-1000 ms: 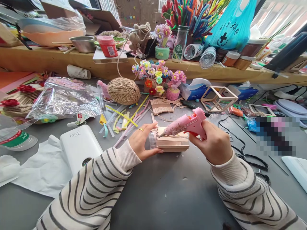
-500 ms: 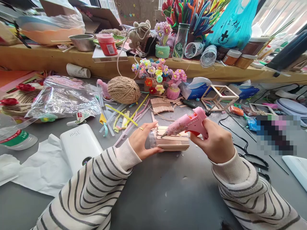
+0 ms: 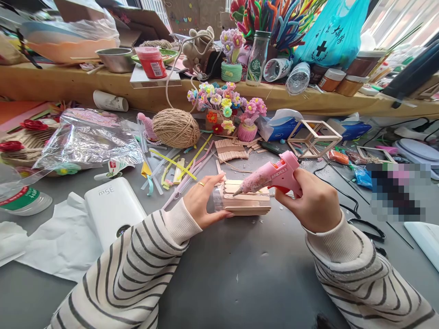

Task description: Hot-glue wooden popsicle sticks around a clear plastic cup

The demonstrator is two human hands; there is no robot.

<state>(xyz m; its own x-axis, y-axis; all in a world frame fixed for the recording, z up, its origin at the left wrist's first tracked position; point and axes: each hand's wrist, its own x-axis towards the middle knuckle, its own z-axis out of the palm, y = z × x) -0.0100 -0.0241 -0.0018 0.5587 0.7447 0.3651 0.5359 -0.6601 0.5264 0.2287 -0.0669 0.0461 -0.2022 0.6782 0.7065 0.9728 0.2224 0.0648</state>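
A clear plastic container (image 3: 218,197) lies on its side on the table, with several wooden craft sticks (image 3: 252,210) along its surface. My left hand (image 3: 203,201) grips its left end, thumb at the near side and fingers over the far side. In my right hand (image 3: 313,201) is a pink hot glue gun (image 3: 270,176), held by the handle with fingers wrapped round it. Its metal nozzle points down and left, close above the upper sticks; whether it touches them I cannot tell.
Behind the work lie a stack of craft sticks (image 3: 231,151), a ball of twine (image 3: 176,128) and a stick-built cube frame (image 3: 313,139). A white power bank (image 3: 111,205) is at left. Black-handled scissors (image 3: 368,230) and cords lie right. Jars and bottles line the back ledge (image 3: 144,98).
My right hand and the glue gun have shifted slightly right, taking the nozzle a little along the stick. My left hand and the container stay in place.
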